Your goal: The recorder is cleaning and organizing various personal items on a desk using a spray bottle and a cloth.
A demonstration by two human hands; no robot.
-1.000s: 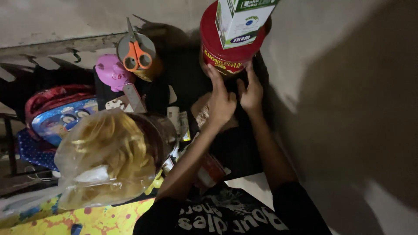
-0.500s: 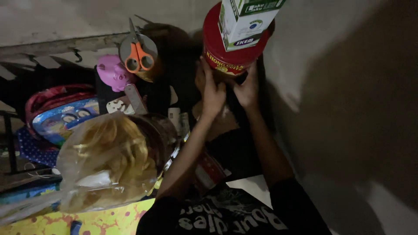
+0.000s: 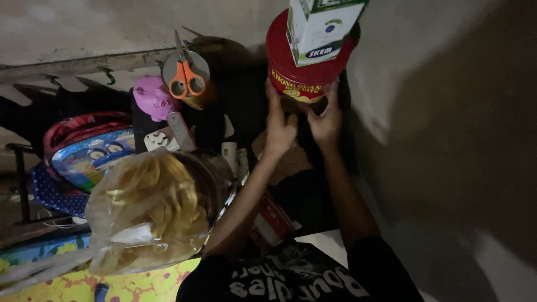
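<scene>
Seen from a single head-worn camera, angled steeply down and forward along both forearms, close enough for the fingers [image 3: 278, 114] to sit just above centre, the red tin [image 3: 305, 67] directly beyond them at the top edge, a bagged-snack pile [image 3: 151, 210] left of them.

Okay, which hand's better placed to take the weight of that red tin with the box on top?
Probably the left hand: it lies flat against the red tin with fingers up its side. The right hand touches only the lower edge.
</scene>
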